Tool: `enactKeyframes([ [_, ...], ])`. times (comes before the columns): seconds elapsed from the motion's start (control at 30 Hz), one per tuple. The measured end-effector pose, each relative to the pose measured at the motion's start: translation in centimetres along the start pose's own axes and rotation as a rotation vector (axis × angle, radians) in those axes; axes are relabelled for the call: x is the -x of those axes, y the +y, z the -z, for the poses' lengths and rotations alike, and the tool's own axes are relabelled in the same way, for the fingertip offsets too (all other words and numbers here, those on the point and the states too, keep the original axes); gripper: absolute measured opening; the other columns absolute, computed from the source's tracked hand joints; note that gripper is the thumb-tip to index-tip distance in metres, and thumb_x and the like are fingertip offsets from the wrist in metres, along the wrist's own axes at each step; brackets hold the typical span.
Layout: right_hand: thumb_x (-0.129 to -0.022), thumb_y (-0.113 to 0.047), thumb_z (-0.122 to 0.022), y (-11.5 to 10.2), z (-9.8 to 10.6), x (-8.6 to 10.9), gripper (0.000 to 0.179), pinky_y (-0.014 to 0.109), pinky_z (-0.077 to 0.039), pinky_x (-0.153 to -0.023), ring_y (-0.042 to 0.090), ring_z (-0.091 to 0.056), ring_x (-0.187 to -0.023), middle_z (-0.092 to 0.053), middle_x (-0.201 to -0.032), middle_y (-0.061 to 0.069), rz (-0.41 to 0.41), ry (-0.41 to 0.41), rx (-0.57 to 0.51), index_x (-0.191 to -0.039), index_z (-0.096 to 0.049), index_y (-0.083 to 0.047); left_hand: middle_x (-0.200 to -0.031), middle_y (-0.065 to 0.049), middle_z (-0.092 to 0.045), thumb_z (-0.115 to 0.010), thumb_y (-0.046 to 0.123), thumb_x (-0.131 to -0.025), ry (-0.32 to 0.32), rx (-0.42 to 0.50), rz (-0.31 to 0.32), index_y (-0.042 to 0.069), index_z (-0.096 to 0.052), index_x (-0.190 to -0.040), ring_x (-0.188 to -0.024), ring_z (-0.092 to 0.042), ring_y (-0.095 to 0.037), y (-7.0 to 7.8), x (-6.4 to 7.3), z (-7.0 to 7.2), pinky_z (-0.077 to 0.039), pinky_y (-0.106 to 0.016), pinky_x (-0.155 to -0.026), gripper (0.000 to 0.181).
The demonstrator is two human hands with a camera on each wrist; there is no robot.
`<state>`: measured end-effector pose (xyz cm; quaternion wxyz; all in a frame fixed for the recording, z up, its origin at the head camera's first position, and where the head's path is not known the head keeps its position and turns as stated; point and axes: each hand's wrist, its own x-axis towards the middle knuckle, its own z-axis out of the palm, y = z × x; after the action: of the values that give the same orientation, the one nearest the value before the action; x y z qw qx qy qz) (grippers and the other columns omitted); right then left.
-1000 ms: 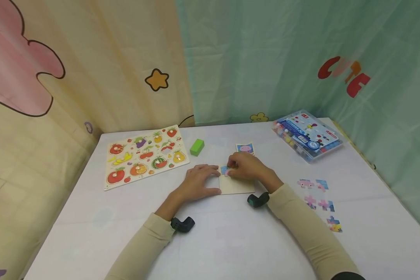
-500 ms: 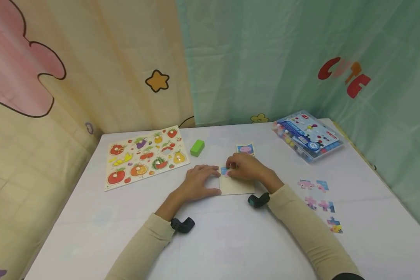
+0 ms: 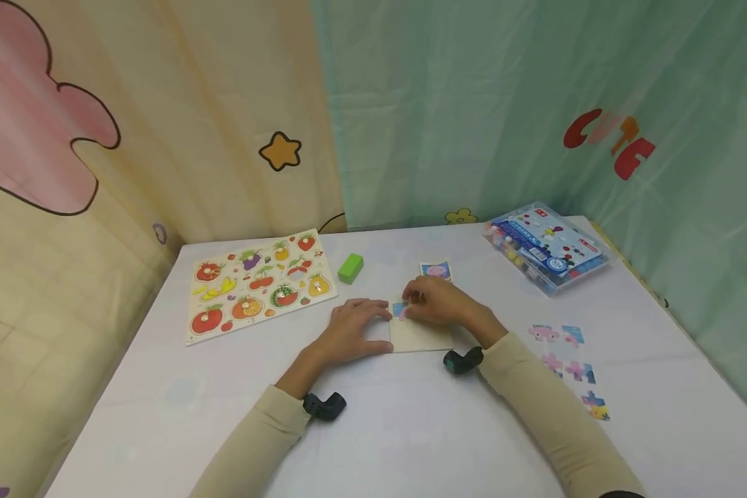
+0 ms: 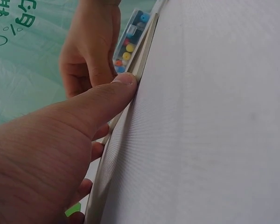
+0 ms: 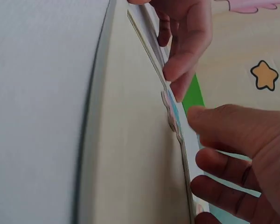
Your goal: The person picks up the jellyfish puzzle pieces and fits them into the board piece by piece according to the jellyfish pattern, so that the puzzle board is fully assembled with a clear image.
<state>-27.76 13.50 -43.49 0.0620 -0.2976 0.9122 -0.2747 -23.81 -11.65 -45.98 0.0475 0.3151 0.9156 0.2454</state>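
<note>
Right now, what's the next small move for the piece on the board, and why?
Probably a light press on the puzzle piece to seat it: it lies at the far-left corner of the board, the right hand is right by it, and the left hand braces the left edge.

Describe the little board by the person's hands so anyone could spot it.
On the white table, find the person's left hand and right hand. Between them, partly hidden, lies a flat, pale board with a blue-and-pink puzzle piece at its far left corner. Unlike the larger fruit board, it looks mostly bare.
</note>
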Motion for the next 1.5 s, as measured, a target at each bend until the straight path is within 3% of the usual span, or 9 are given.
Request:
enactKeyframes([
  [0.23, -0.093, -0.015, -0.075, 2.0, 3.8, 3.7, 0.025, 0.041, -0.051, -0.081, 0.017, -0.059, -0.087, -0.065, -0.094, -0.001, 0.049, 0.094, -0.076, -0.113, -0.069, -0.001, -0.153, 0.004, -0.048, -0.077, 0.050, -0.086, -0.010, -0.017, 0.000, 0.024, -0.063, -0.131, -0.142, -0.033, -0.028, 0.3, -0.7, -0.4, -0.028, -0.056, -0.105, 0.054],
  [0.4, -0.093, -0.017, -0.075, 4.5, 6.5, 8.8, 0.030, 0.047, -0.050, -0.089, 0.019, -0.060, -0.095, -0.067, -0.102, 0.001, -0.074, 0.123, -0.046, -0.118, -0.069, -0.002, -0.152, 0.003, -0.048, -0.078, 0.049, -0.086, -0.003, -0.024, -0.007, 0.023, -0.064, -0.131, -0.142, -0.034, -0.030, 0.4, -0.7, -0.2, -0.028, -0.057, -0.105, 0.053],
  [0.57, -0.095, -0.025, -0.073, 6.5, 7.7, 14.4, 0.034, 0.054, -0.046, -0.094, 0.028, -0.059, -0.107, -0.067, -0.114, 0.008, -0.226, 0.107, -0.070, -0.121, -0.068, -0.004, -0.151, 0.002, -0.050, -0.079, 0.047, -0.085, -0.001, -0.016, 0.006, 0.022, -0.065, -0.130, -0.141, -0.035, -0.032, 0.2, -0.2, -0.1, -0.029, -0.059, -0.105, 0.054],
  [0.77, -0.088, -0.026, -0.081, 8.6, 7.3, 18.9, 0.035, 0.054, -0.048, -0.092, 0.034, -0.060, -0.107, -0.064, -0.113, 0.009, -0.213, 0.128, 0.038, -0.113, -0.071, -0.004, -0.151, 0.004, -0.049, -0.078, 0.049, -0.086, 0.010, 0.013, 0.001, 0.023, -0.064, -0.130, -0.141, -0.034, -0.032, -0.3, 0.2, -0.5, -0.028, -0.059, -0.105, 0.054],
  [0.97, -0.085, -0.017, -0.083, 9.7, 6.4, 19.9, 0.026, 0.048, -0.047, -0.090, 0.031, -0.060, -0.103, -0.064, -0.107, 0.005, -0.148, 0.170, 0.082, -0.106, -0.073, -0.007, -0.151, 0.004, -0.049, -0.077, 0.050, -0.086, 0.014, 0.021, 0.002, 0.024, -0.064, -0.130, -0.141, -0.034, -0.029, -0.4, 0.3, -0.8, -0.028, -0.058, -0.105, 0.053],
  [1.23, -0.080, -0.014, -0.086, 10.1, 5.6, 20.7, 0.025, 0.050, -0.045, -0.084, 0.034, -0.058, -0.101, -0.063, -0.105, 0.005, -0.113, 0.248, 0.135, -0.101, -0.073, -0.013, -0.151, 0.005, -0.049, -0.078, 0.050, -0.086, 0.005, 0.015, -0.009, 0.024, -0.064, -0.130, -0.141, -0.034, -0.025, 0.0, 0.1, -1.0, -0.028, -0.054, -0.104, 0.054],
  [1.5, -0.081, -0.019, -0.085, 10.0, 5.5, 20.1, 0.021, 0.056, -0.041, -0.074, 0.036, -0.059, -0.103, -0.064, -0.105, 0.004, -0.183, 0.257, 0.170, -0.099, -0.073, -0.019, -0.151, 0.004, -0.049, -0.078, 0.050, -0.085, 0.010, -0.014, 0.000, 0.024, -0.064, -0.130, -0.141, -0.034, -0.028, 0.1, 0.2, -0.4, -0.028, -0.056, -0.104, 0.054],
])
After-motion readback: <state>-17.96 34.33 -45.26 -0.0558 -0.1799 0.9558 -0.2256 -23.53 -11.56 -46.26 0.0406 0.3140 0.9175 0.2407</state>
